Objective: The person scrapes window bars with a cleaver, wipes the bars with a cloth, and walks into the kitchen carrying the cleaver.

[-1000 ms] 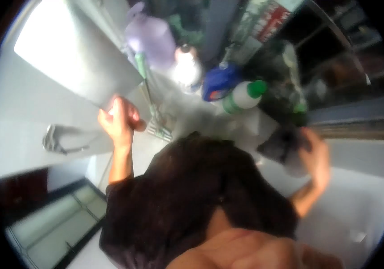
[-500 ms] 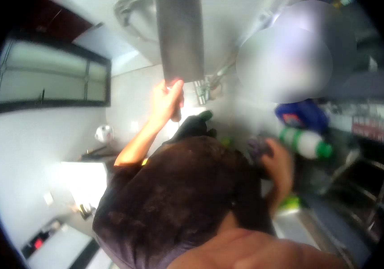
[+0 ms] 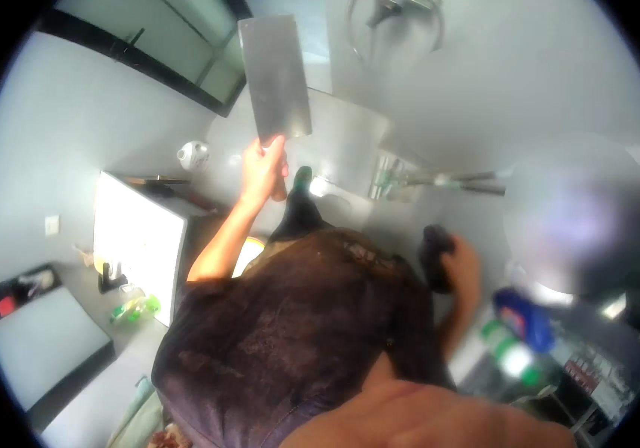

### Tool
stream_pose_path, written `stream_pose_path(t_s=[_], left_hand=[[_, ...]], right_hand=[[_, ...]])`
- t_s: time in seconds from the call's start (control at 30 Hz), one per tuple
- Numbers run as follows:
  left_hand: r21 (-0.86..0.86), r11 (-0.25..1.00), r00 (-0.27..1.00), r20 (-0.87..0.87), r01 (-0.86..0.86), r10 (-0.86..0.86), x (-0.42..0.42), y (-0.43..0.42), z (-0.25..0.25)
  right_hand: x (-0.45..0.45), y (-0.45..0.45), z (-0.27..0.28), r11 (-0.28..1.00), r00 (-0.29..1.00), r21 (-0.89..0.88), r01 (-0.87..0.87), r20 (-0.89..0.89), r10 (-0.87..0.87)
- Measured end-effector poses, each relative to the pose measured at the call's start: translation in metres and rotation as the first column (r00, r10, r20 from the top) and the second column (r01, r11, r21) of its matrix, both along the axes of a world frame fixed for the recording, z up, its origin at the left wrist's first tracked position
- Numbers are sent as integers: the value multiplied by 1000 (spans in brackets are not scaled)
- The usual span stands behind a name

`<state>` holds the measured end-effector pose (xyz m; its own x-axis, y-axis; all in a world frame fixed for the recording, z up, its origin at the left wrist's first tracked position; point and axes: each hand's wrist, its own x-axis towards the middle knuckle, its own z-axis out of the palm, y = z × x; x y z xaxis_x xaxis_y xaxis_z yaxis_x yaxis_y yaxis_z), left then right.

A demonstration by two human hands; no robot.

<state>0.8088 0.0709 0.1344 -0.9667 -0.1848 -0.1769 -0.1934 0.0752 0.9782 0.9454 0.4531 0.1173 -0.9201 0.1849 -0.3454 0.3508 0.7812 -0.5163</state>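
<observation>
A cleaver (image 3: 275, 78) with a broad grey blade is held upright in front of me. My left hand (image 3: 264, 168) is closed round its handle, with the thumb toward the blade. Lower and to the right, my right hand (image 3: 463, 265) is closed on a dark object (image 3: 435, 257), too blurred to name. My dark, stained shirt (image 3: 282, 328) fills the lower middle, and one dark shoe (image 3: 301, 190) shows beyond it.
A white jug (image 3: 194, 154) stands left, near a bright white panel (image 3: 137, 239). On the right are a blue container (image 3: 523, 317) and a green-and-white bottle (image 3: 510, 351). Long thin items (image 3: 454, 181) lie behind my right hand. A black-framed glazed panel (image 3: 163, 56) is upper left.
The view has swung, so the surroundings sit differently. The cleaver now shows whole, tilted slightly left. Both hands keep their holds.
</observation>
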Motion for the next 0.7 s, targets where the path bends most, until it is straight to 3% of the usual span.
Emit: stream_pose_path(t_s=[0.07, 0.1, 0.17, 0.4, 0.57, 0.63, 0.67, 0.7], left_hand=[[-87, 995, 998, -26, -53, 51, -15, -24, -21], [8, 996, 994, -67, -85, 85, -30, -35, -21], [29, 988, 986, -62, -154, 156, -51, -59, -20], [136, 913, 922, 17, -386, 387, -113, -149, 11], [24, 912, 906, 127, -410, 404, -135, -202, 15], [-17, 881, 881, -3, -473, 473, -145, -202, 11], [-15, 874, 870, 92, -486, 485, -149, -206, 19], [-12, 873, 873, 26, -487, 487, -152, -206, 9]], right_hand=[[-26, -5, -19, 992, 986, 94, -84, 151, 69], [-47, -13, -30, 989, 984, 107, -106, 156, 88], [-76, -28, -41, 975, 983, 130, -182, 7, 183], [-228, -124, 30, 910, 934, 211, -357, 112, 340], [-289, -179, 58, 893, 915, 206, -399, 24, 403], [-320, -192, 58, 878, 892, 180, -443, -9, 452], [-334, -201, 62, 884, 889, 157, -440, -65, 453], [-347, -204, 60, 890, 884, 122, -439, -118, 452]])
